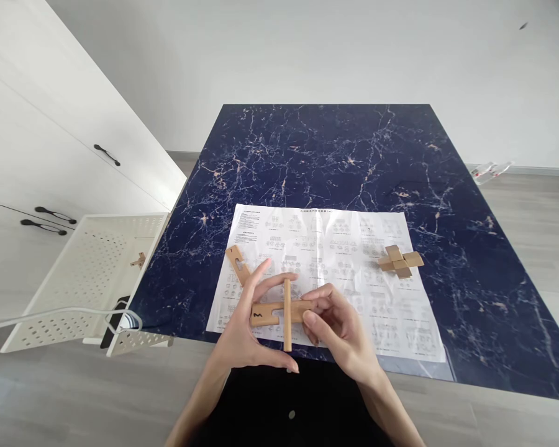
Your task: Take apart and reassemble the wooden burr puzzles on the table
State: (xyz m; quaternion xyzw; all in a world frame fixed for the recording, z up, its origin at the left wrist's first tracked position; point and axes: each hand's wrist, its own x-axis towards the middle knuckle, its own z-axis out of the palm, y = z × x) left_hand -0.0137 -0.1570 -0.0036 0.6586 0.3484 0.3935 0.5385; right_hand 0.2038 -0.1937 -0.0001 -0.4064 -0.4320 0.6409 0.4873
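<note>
Two notched wooden puzzle pieces cross each other between my hands. The flat wooden puzzle piece lies crosswise, with a dark mark and a cut-out at its left end. Through its middle stands the other wooden puzzle piece, seen edge-on. My left hand curves round both, its fingertips at the edge-on piece's top and its thumb at the bottom end. My right hand pinches the flat piece's right end. Beyond my left fingers, a third notched piece rests on the printed instruction sheet.
A cross-shaped wooden assembly sits at the sheet's right edge. The dark blue marbled table extends beyond the sheet. To the left are a white perforated bin, a white cable and a white cabinet. Bottles stand on the floor at right.
</note>
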